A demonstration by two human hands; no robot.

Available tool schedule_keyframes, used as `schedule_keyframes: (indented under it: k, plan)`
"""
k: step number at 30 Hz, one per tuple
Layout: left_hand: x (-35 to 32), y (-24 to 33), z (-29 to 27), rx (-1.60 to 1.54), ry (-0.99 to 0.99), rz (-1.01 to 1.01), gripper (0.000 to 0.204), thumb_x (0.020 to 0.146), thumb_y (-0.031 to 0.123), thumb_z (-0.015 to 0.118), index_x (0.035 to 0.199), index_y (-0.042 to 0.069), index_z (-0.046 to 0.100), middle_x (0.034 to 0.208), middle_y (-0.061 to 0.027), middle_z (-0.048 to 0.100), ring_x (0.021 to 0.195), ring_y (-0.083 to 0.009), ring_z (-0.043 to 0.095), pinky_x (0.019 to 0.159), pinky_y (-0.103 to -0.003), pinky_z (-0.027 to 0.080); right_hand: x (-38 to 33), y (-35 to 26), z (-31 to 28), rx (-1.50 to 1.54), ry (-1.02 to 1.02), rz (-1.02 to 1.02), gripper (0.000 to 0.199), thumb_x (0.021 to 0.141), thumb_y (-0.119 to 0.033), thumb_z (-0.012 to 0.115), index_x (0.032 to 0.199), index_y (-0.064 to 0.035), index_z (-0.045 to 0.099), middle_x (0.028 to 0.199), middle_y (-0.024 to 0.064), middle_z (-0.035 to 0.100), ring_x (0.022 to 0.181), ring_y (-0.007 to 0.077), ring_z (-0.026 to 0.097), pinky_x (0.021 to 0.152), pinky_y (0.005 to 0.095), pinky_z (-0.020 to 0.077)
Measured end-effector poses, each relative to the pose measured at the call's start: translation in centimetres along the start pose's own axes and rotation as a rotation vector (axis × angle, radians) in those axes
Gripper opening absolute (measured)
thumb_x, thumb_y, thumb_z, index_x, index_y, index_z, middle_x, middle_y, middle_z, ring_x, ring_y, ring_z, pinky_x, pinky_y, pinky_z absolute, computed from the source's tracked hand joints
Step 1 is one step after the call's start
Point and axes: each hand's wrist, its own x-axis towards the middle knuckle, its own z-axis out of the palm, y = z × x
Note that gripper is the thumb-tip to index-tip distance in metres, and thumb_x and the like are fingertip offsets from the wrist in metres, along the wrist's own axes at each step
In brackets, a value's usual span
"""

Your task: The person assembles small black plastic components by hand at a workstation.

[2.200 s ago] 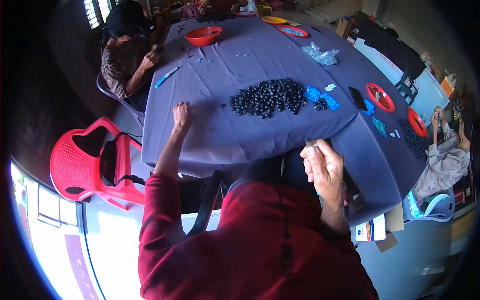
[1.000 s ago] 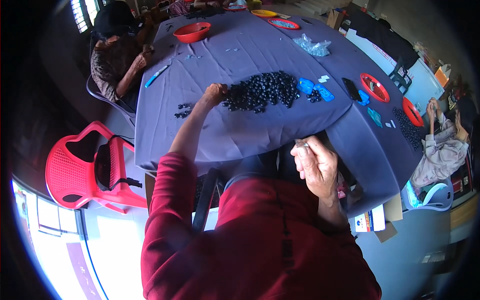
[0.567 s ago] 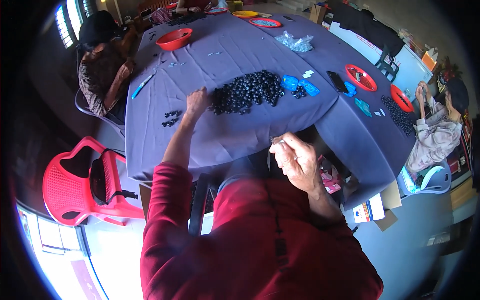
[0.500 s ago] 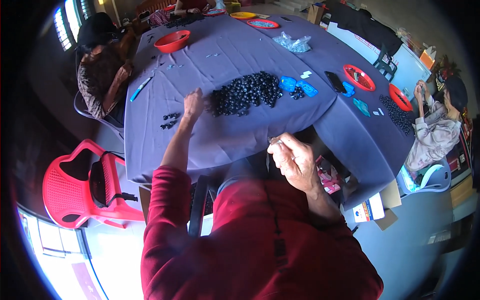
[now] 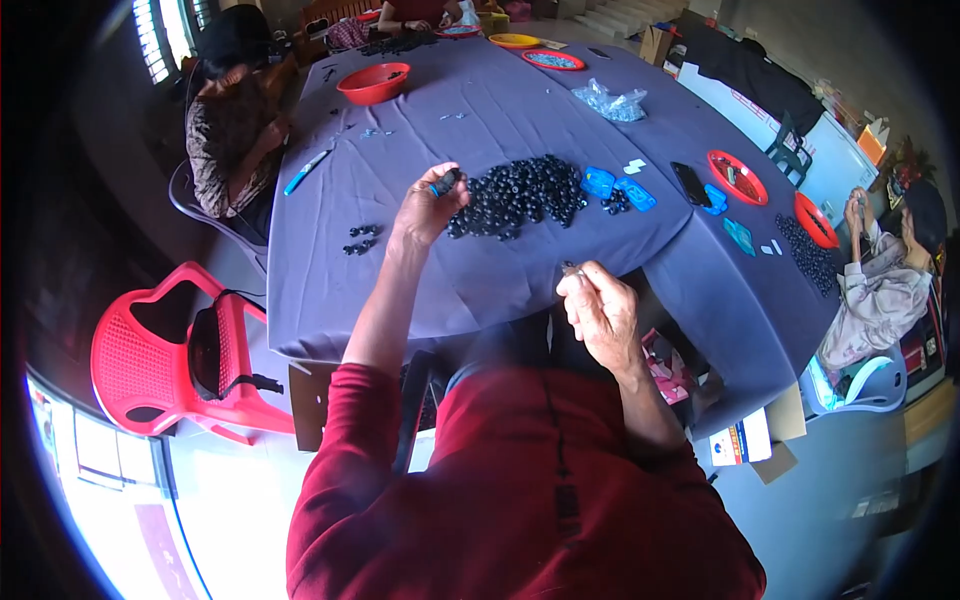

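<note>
My left hand [image 5: 424, 212] is raised over the table, beside the left end of a heap of small black round pieces [image 5: 520, 198]. Between its thumb and fingers is a small black round piece [image 5: 447, 182]. My right hand [image 5: 603, 312] is held closed at the table's near edge, pinching something small and dark at the fingertips that I cannot make out. A few black pieces [image 5: 362, 238] lie apart from the heap, left of my left forearm. Blue plastic cases [image 5: 632, 195] lie against the heap's right end.
The purple-grey tablecloth [image 5: 480, 275] carries a red bowl [image 5: 373, 86], a blue pen [image 5: 306, 173], a clear bag [image 5: 612, 102], a phone [image 5: 689, 184] and red trays [image 5: 738, 178]. People sit at the left, right and far end. A red plastic chair [image 5: 145, 350] stands left.
My left hand has lifted and turned from the heap's left edge, now showing a black piece between its fingers. My right hand stays pinched. The view has shifted slightly.
</note>
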Motion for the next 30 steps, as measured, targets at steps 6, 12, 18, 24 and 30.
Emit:
schedule_keyframes:
  k: [6,12,18,24,30]
  plan:
    - [-4.7,-1.7,10.4,-0.005,-0.342,0.054,0.029,0.082,0.024,0.057,0.100,0.002,0.050,0.089,-0.0123,0.054,0.079,-0.0214,0.055,0.073,-0.034,0.047,0.1,-1.1,-0.9,0.083,0.075,0.041,0.030,0.091,-0.027,0.045,0.076,-0.0017,0.051,0.054,-0.0005,0.044,0.043,0.0031,0.039,0.038,0.0174,0.0318]
    - [-7.9,-3.7,15.8,-0.187,-0.468,0.012,0.018,0.081,0.010,0.059,0.098,0.003,0.057,0.082,-0.0082,0.054,0.073,-0.0158,0.053,0.070,-0.030,0.044,-0.1,-2.5,-2.2,0.126,0.128,0.049,0.030,0.091,-0.027,0.044,0.077,-0.0008,0.051,0.057,0.0003,0.045,0.046,0.0035,0.039,0.039,0.0172,0.0320]
    - [-9.2,-3.3,17.2,-0.110,-0.494,-0.042,0.024,0.079,0.012,0.061,0.099,0.001,0.055,0.084,-0.0084,0.055,0.075,-0.0146,0.051,0.071,-0.029,0.042,-0.7,-3.4,-2.3,0.093,0.087,0.040,0.029,0.091,-0.026,0.044,0.076,-0.0018,0.051,0.059,-0.0002,0.046,0.047,0.0024,0.041,0.037,0.0168,0.0316]
    - [-9.6,-3.4,17.6,-0.027,-0.413,-0.007,0.020,0.080,0.012,0.060,0.095,0.000,0.054,0.085,-0.0084,0.056,0.079,-0.0146,0.053,0.072,-0.027,0.043,-0.6,-3.5,-2.5,0.080,0.067,0.043,0.029,0.091,-0.026,0.045,0.075,-0.0019,0.051,0.061,-0.0004,0.047,0.047,0.0023,0.041,0.037,0.0170,0.0315]
    - [-9.9,-3.4,17.3,0.124,-0.366,-0.011,0.015,0.080,0.005,0.057,0.094,0.000,0.054,0.083,-0.0065,0.057,0.074,-0.0125,0.054,0.070,-0.025,0.043,-0.7,-3.7,-2.3,0.116,0.065,0.041,0.028,0.091,-0.024,0.044,0.076,-0.0013,0.050,0.062,0.0000,0.048,0.046,0.0023,0.040,0.038,0.0167,0.0318]
